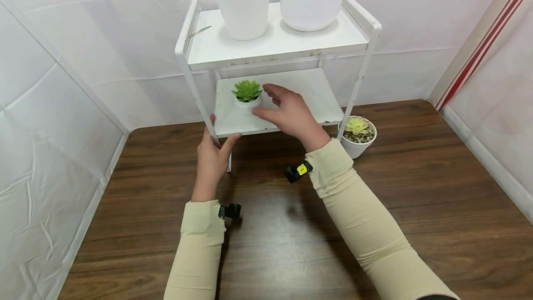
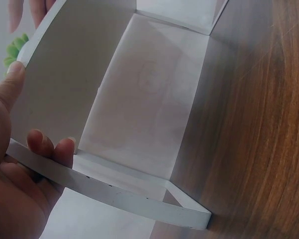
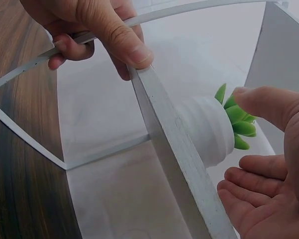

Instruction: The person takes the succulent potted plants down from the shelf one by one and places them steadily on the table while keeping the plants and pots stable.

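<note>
A small green succulent in a white pot (image 1: 248, 104) stands upright on the lower board of a white two-tier shelf (image 1: 300, 89), toward its left end. My right hand (image 1: 293, 114) is just right of the pot, thumb and fingers spread apart around that side. In the right wrist view, the right thumb is near the green leaves (image 3: 237, 114) and the palm faces the pot. My left hand (image 1: 211, 159) grips the shelf at its front left leg. Its thumb lies on the front edge of the lower board and its fingers curl round the leg (image 2: 104, 191).
Two larger white pots with succulents, a tapered one (image 1: 243, 8) and a rounded one (image 1: 311, 3), stand on the top board. Another potted succulent (image 1: 358, 138) with gravel sits on the brown wooden table (image 1: 266, 253) by the shelf's right leg. White sheeting hangs behind.
</note>
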A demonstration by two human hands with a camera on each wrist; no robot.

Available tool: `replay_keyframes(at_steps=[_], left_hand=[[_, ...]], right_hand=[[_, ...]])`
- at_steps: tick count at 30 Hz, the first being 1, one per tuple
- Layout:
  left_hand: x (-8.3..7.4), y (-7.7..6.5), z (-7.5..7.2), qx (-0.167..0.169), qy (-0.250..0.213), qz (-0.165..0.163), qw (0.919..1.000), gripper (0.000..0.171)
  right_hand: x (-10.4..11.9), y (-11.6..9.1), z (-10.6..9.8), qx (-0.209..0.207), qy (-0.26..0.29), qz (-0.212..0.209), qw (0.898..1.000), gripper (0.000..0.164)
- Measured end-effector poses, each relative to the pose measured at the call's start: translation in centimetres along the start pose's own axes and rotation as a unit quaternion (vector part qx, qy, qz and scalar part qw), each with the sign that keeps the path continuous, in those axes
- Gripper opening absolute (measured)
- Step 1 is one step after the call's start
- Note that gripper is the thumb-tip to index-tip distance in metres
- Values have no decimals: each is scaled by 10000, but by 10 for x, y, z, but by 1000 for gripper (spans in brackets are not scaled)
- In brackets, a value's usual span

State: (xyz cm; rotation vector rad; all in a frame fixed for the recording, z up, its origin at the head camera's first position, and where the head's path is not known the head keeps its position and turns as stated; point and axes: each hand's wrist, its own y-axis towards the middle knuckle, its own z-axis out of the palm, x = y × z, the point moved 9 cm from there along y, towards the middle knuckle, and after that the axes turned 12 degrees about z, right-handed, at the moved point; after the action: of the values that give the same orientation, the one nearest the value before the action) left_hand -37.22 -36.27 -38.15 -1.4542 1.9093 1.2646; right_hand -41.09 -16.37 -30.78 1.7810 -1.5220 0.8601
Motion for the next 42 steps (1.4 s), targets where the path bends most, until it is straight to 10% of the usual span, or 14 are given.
replay_keyframes(at_steps=[42], left_hand=[[1,-1,1,-25,-167,-27,9999,92]], right_hand=[[7,12,10,-32,-445,656,9969,76]])
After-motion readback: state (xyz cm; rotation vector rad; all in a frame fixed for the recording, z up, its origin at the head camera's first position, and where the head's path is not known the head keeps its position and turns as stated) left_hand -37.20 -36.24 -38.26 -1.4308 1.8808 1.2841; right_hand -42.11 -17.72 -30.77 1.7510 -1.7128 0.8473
